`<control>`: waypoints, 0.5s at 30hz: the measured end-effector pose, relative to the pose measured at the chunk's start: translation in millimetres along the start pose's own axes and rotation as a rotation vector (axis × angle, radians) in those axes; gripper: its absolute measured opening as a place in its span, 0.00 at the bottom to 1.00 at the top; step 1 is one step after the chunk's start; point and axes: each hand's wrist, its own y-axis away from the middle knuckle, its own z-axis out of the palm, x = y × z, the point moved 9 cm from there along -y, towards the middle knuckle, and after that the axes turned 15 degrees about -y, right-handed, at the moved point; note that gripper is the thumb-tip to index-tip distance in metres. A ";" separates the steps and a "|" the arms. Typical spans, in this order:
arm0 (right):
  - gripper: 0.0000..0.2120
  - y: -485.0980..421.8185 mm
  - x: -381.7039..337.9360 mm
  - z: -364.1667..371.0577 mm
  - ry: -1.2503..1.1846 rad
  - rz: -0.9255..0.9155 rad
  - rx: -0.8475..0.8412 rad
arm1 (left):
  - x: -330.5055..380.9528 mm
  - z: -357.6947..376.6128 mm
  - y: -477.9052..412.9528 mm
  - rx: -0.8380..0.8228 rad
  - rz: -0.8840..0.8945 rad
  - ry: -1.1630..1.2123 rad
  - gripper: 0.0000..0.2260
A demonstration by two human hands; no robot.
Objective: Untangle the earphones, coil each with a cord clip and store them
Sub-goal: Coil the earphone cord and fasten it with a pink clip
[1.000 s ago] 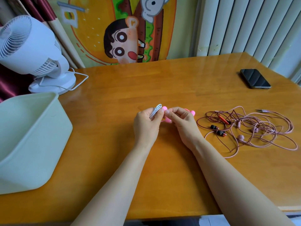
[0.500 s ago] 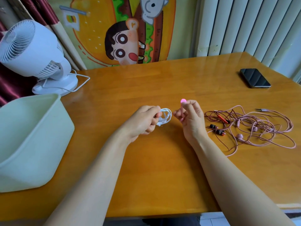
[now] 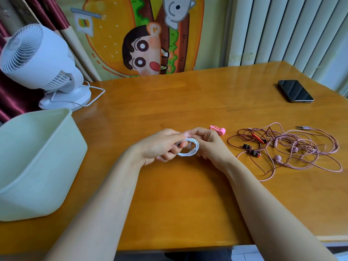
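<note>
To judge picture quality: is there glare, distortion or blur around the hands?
Head view throughout: pale glare on the glossy orange wooden table, far side; wide-angle bending curves its edges; left hand, right hand and coiled white earphone cord look sharp.

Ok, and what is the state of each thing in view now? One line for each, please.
white earphones: coiled, held by left hand and right hand.
pink cord clip: lying loose on the table, beside the right hand.
pink and red earphones: tangled together on the table.
plastic bin: upright, open at the top.
phone: face up, screen dark.
fan: cannot tell if running.
</note>
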 end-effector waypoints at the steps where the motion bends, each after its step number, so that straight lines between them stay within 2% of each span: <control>1: 0.08 -0.8 0.0 0.7 -0.003 0.005 -0.013 | -1.8 -1.0 0.1 0.002 -0.009 -0.004 0.17; 4: 0.18 -1.6 0.7 5.8 -0.049 0.013 -0.083 | -7.7 -4.2 -0.7 0.025 -0.034 0.001 0.16; 5: 0.19 -1.1 1.1 8.5 -0.073 0.020 -0.106 | -9.5 -5.5 -0.8 0.037 -0.041 0.010 0.16; 9: 0.03 0.1 5.6 14.5 -0.149 0.043 -0.168 | -15.5 -11.6 -1.4 0.091 -0.067 0.023 0.16; 15: 0.02 -0.9 6.7 14.8 -0.301 0.068 -0.177 | -11.2 -14.6 -2.8 0.146 -0.019 0.070 0.18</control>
